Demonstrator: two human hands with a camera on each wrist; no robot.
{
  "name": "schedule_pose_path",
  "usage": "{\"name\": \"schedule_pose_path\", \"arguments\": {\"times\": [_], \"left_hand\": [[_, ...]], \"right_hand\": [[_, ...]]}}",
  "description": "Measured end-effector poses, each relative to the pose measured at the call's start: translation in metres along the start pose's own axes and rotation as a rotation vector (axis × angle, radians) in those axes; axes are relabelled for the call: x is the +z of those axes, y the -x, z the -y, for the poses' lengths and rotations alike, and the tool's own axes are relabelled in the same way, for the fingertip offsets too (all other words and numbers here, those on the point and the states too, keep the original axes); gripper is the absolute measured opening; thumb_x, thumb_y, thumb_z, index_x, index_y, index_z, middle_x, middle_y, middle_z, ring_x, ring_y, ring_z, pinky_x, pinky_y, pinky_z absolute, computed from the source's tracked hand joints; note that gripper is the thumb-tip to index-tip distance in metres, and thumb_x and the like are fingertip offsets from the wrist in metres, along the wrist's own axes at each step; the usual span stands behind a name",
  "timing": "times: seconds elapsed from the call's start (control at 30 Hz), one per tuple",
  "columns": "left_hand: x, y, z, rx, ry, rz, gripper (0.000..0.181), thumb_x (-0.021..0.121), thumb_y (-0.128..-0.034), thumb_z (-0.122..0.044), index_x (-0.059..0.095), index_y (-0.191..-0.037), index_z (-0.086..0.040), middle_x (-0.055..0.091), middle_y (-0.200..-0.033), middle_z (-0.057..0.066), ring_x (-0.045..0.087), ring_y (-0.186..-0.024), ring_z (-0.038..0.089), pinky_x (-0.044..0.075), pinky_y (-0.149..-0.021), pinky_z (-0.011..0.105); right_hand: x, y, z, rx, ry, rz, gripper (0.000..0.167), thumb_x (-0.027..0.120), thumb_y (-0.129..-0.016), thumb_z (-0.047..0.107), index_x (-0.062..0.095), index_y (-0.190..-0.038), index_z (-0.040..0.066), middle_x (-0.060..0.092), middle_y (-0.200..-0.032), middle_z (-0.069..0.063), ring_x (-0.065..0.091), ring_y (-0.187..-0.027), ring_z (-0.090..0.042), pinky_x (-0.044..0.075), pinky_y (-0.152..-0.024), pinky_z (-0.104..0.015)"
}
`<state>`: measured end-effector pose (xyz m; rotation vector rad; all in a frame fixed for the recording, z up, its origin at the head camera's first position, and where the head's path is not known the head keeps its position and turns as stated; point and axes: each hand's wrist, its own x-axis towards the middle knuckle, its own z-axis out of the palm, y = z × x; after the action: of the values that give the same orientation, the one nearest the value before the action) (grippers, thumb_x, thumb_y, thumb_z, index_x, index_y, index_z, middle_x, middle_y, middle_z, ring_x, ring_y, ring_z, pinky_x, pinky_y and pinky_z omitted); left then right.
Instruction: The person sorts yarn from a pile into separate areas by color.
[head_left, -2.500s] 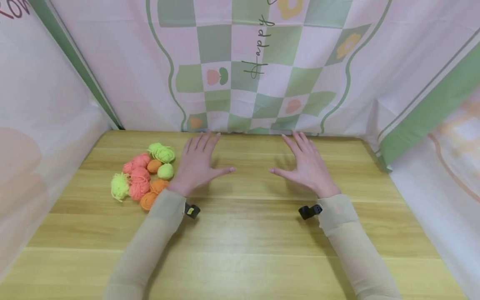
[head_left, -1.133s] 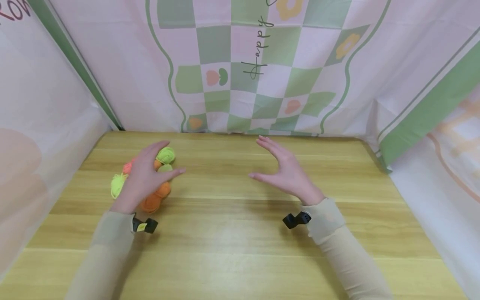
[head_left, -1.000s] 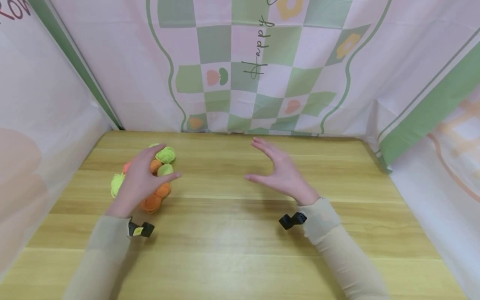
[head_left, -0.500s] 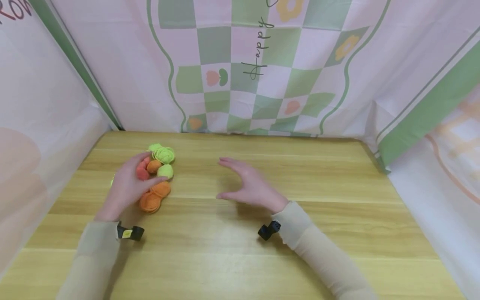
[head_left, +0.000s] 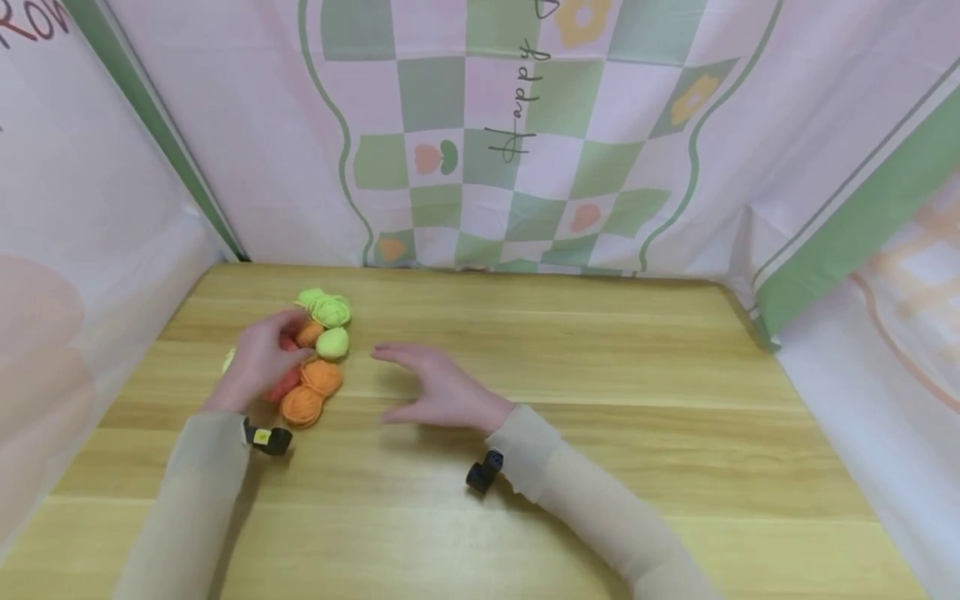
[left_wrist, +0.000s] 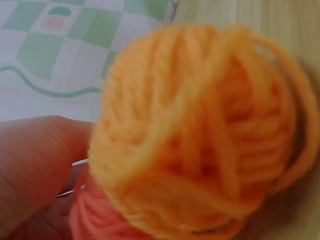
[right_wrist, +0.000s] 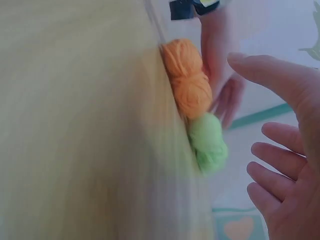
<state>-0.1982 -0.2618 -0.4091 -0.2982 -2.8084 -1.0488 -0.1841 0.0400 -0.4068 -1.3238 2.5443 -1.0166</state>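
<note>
In the head view my left hand [head_left: 258, 362] is over the left part of a cluster of small yarn balls, its thumb and fingers on either side of a coral yarn ball [head_left: 288, 343]. Whether it grips that ball is unclear, as the hand covers much of it. More coral yarn [left_wrist: 102, 215] shows beside the hand in the left wrist view, partly behind an orange yarn ball [left_wrist: 190, 135]. My right hand [head_left: 442, 387] hovers right of the cluster, thumb apart from the fingers, holding nothing. The right wrist view shows that hand [right_wrist: 295, 145] with spread fingers.
Two orange yarn balls [head_left: 311, 392] lie at the cluster's near side, with a small orange ball [head_left: 309, 334] farther back. Yellow-green yarn balls [head_left: 330, 325] are at its right and back. A patterned cloth [head_left: 525, 167] hangs behind the wooden table [head_left: 675, 467].
My left hand has moved left from mid-table to the coral yarn, and its thumb and fingers have drawn closer together. My right hand has moved left and nearer, towards the cluster.
</note>
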Motion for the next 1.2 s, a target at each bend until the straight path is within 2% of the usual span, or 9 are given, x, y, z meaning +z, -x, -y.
{"name": "schedule_pose_path", "arguments": {"times": [0.17, 0.4, 0.57, 0.77, 0.9, 1.03, 1.1, 1.2], "left_hand": [[0.003, -0.006, 0.008, 0.024, -0.047, 0.005, 0.052, 0.079, -0.0822, 0.001, 0.061, -0.131, 0.006, 0.064, -0.119, 0.025, 0.061, -0.095, 0.036, 0.05, -0.085, 0.051], [0.006, -0.01, 0.011, 0.043, -0.075, 0.005, 0.046, 0.078, -0.0818, 0.002, 0.065, -0.125, 0.008, 0.066, -0.111, 0.023, 0.059, -0.089, 0.034, 0.05, -0.079, 0.048], [0.006, -0.009, 0.01, 0.031, -0.078, 0.004, 0.045, 0.077, -0.0838, 0.002, 0.065, -0.126, 0.008, 0.065, -0.115, 0.025, 0.058, -0.092, 0.034, 0.05, -0.08, 0.049], [0.006, -0.009, 0.008, 0.034, -0.078, -0.005, 0.042, 0.078, -0.0837, 0.002, 0.066, -0.124, 0.009, 0.066, -0.113, 0.024, 0.059, -0.092, 0.035, 0.05, -0.08, 0.049], [0.006, -0.008, 0.008, 0.039, -0.079, -0.014, 0.041, 0.077, -0.0833, 0.002, 0.067, -0.122, 0.01, 0.066, -0.108, 0.023, 0.06, -0.089, 0.034, 0.051, -0.077, 0.046], [0.007, -0.008, 0.008, 0.036, -0.079, -0.013, 0.04, 0.077, -0.0848, 0.002, 0.067, -0.122, 0.009, 0.066, -0.108, 0.023, 0.06, -0.088, 0.033, 0.051, -0.077, 0.046], [0.007, -0.008, 0.008, 0.033, -0.08, -0.011, 0.039, 0.077, -0.0855, 0.001, 0.067, -0.123, 0.009, 0.066, -0.11, 0.023, 0.061, -0.089, 0.033, 0.051, -0.077, 0.046], [0.007, -0.008, 0.007, 0.025, -0.081, -0.008, 0.039, 0.076, -0.086, 0.001, 0.067, -0.123, 0.009, 0.066, -0.111, 0.023, 0.061, -0.089, 0.033, 0.052, -0.077, 0.046]], "right_hand": [[0.018, -0.017, 0.003, -0.013, 0.006, 0.044, 0.086, 0.087, -0.082, 0.038, 0.046, -0.152, 0.008, 0.045, -0.155, -0.004, 0.038, -0.142, -0.015, 0.024, -0.118, -0.028], [0.039, -0.041, 0.009, -0.018, 0.016, 0.085, 0.085, 0.086, -0.083, 0.032, 0.044, -0.154, 0.011, 0.041, -0.159, -0.004, 0.035, -0.144, -0.015, 0.021, -0.118, -0.025], [0.049, -0.052, 0.01, -0.014, 0.032, 0.094, 0.084, 0.085, -0.085, 0.031, 0.043, -0.155, 0.011, 0.038, -0.16, -0.006, 0.033, -0.145, -0.016, 0.02, -0.117, -0.023], [0.053, -0.059, 0.013, -0.012, 0.05, 0.076, 0.08, 0.086, -0.084, 0.032, 0.048, -0.152, 0.012, 0.047, -0.154, -0.005, 0.041, -0.14, -0.014, 0.026, -0.115, -0.023], [0.052, -0.059, 0.018, -0.002, 0.032, 0.076, 0.067, 0.089, -0.081, 0.032, 0.06, -0.139, 0.014, 0.054, -0.142, -0.002, 0.048, -0.13, -0.012, 0.033, -0.11, -0.022], [0.053, -0.061, 0.018, -0.014, -0.017, 0.083, 0.049, 0.09, -0.08, 0.026, 0.065, -0.121, 0.013, 0.064, -0.119, 0.007, 0.055, -0.107, -0.003, 0.04, -0.094, -0.013], [0.053, -0.061, 0.018, -0.024, -0.033, 0.091, 0.045, 0.088, -0.082, 0.022, 0.066, -0.12, 0.013, 0.066, -0.11, 0.009, 0.055, -0.095, -0.002, 0.042, -0.084, -0.011], [0.051, -0.06, 0.018, -0.034, -0.046, 0.1, 0.042, 0.086, -0.084, 0.02, 0.07, -0.121, 0.011, 0.069, -0.11, 0.009, 0.056, -0.092, 0.001, 0.043, -0.082, -0.01]]}}
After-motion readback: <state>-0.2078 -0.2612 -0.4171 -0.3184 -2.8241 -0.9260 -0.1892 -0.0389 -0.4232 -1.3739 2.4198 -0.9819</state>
